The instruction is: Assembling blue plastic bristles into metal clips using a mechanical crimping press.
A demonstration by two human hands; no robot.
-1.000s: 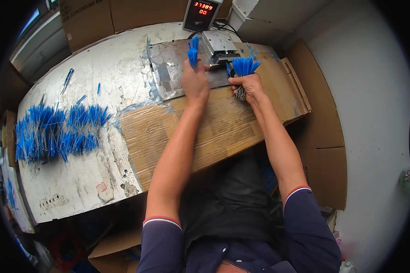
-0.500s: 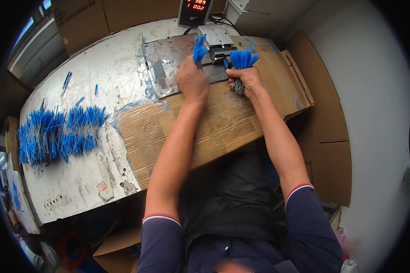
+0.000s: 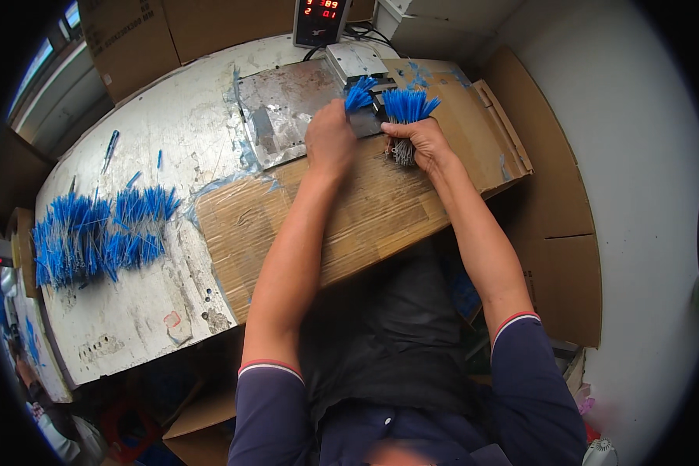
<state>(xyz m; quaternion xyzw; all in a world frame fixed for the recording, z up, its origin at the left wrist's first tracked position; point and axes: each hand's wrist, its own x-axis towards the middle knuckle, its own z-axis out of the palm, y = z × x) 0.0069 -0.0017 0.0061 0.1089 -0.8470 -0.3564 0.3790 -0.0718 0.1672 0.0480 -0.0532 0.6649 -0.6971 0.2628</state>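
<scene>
Blue strands (image 3: 409, 105) stand bunched — left hand (image 3: 330, 140) and right hand (image 3: 427, 141) alike.

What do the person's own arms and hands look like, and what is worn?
The left sleeve and right sleeve are short and dark navy, each edged in red and white. The left hand, right hand and forearms are bare, with nothing visibly worn on them.

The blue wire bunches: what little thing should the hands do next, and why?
Perhaps the left hand could edge right, toward the bigger blue wire bunch. Its own smaller bunch leans that way, and the right hand grips the bigger one roughly upright, close by. That's only my best guess.
</scene>
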